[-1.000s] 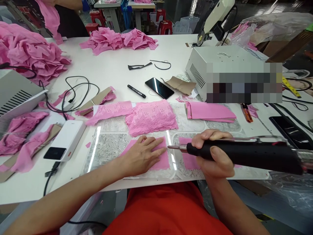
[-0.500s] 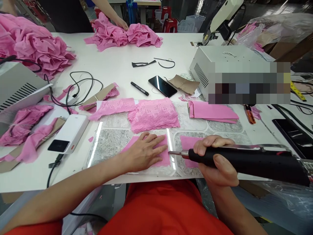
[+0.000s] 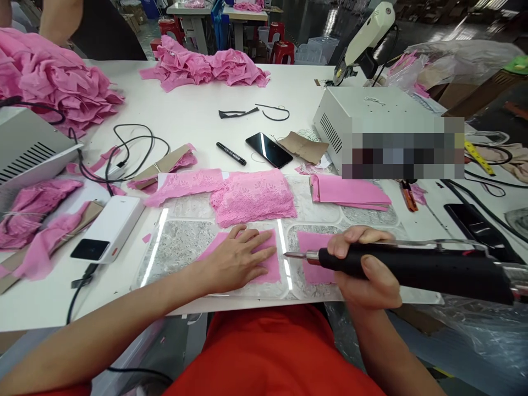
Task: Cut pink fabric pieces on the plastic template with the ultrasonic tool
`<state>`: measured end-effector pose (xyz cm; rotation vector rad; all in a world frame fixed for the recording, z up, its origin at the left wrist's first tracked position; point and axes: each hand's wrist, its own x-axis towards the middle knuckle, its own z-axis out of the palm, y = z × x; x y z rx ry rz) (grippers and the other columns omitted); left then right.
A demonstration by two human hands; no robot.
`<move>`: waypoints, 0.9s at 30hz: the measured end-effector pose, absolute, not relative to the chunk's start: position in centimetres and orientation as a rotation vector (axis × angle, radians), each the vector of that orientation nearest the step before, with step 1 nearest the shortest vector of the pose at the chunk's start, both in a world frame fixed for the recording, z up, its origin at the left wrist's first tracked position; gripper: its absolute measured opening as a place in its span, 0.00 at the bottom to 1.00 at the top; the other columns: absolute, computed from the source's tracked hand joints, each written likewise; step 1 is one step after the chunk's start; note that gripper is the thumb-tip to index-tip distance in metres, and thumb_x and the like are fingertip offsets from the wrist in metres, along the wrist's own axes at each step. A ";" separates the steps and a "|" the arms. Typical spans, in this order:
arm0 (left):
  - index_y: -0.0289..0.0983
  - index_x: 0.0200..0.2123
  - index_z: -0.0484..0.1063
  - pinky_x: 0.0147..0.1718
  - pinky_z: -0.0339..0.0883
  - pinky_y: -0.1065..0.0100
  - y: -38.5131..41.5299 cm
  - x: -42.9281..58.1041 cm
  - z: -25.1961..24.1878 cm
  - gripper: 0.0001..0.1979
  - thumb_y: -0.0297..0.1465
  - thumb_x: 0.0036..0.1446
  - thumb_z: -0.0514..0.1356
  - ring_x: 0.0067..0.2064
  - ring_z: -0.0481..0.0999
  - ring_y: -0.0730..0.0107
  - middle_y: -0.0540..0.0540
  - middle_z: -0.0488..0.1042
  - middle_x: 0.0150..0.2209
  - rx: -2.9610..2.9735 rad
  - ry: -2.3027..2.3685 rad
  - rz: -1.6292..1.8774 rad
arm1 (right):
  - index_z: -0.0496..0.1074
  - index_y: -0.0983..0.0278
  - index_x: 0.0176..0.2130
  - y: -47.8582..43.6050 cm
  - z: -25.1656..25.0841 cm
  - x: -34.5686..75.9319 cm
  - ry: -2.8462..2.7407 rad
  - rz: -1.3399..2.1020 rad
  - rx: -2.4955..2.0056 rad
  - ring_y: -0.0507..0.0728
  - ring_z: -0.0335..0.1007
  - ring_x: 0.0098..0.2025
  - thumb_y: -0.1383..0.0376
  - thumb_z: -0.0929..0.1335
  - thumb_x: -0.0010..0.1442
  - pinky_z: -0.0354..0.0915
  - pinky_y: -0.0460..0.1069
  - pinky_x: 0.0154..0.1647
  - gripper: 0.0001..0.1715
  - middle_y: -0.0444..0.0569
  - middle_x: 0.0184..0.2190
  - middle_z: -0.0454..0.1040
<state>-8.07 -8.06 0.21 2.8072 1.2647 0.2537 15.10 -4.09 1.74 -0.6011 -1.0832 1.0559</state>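
"So, where is the pink cloth (image 3: 273, 276)?"

"Flat on a stone-patterned board (image 3: 181, 247), beneath the spread left hand (image 3: 236, 262), which grips nothing. The right hand (image 3: 367, 289) clasps a black-handled tool (image 3: 421, 269), its tip (image 3: 295, 255) just beside the cloth's edge; whether it touches the board, one cannot tell."

"And the risk?"

"A slipping tip could mark the cloth or nick the nearby fingers. Too light a left palm might let the sheet skid. A dip could snag the second pink piece (image 3: 313, 242). Beyond lie a lace stack (image 3: 256, 198) and folded pink bundle (image 3: 350, 192)."
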 end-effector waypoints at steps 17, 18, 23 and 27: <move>0.39 0.56 0.67 0.55 0.58 0.47 -8.8 0.7 -1.5 0.19 0.38 0.65 0.56 0.58 0.65 0.52 0.38 0.65 0.61 2.678 1.486 0.481 | 0.70 0.61 0.35 -0.6 0.8 17.8 -0.955 0.986 -0.582 0.50 0.67 0.26 0.66 0.68 0.51 0.67 0.51 0.32 0.08 0.43 0.34 0.69; 0.39 0.57 0.67 0.55 0.58 0.47 -8.7 0.6 -1.6 0.19 0.38 0.65 0.55 0.58 0.65 0.52 0.38 0.65 0.61 2.673 1.488 0.485 | 0.70 0.60 0.35 -0.5 0.8 17.7 -0.959 0.995 -0.577 0.50 0.67 0.26 0.66 0.68 0.51 0.67 0.51 0.32 0.08 0.43 0.34 0.69; 0.38 0.57 0.66 0.53 0.60 0.46 -8.6 0.5 -1.6 0.19 0.38 0.66 0.54 0.57 0.65 0.51 0.37 0.66 0.60 2.677 1.475 0.509 | 0.70 0.60 0.36 -0.4 0.4 17.5 -0.980 1.025 -0.564 0.50 0.68 0.27 0.67 0.68 0.52 0.67 0.51 0.34 0.08 0.43 0.35 0.69; 0.38 0.57 0.66 0.53 0.60 0.48 -8.5 0.6 -1.7 0.20 0.38 0.66 0.54 0.57 0.65 0.52 0.37 0.67 0.60 2.694 1.475 0.527 | 0.70 0.60 0.37 -0.3 0.2 17.4 -0.998 1.018 -0.571 0.50 0.68 0.27 0.66 0.68 0.53 0.67 0.51 0.34 0.08 0.43 0.35 0.69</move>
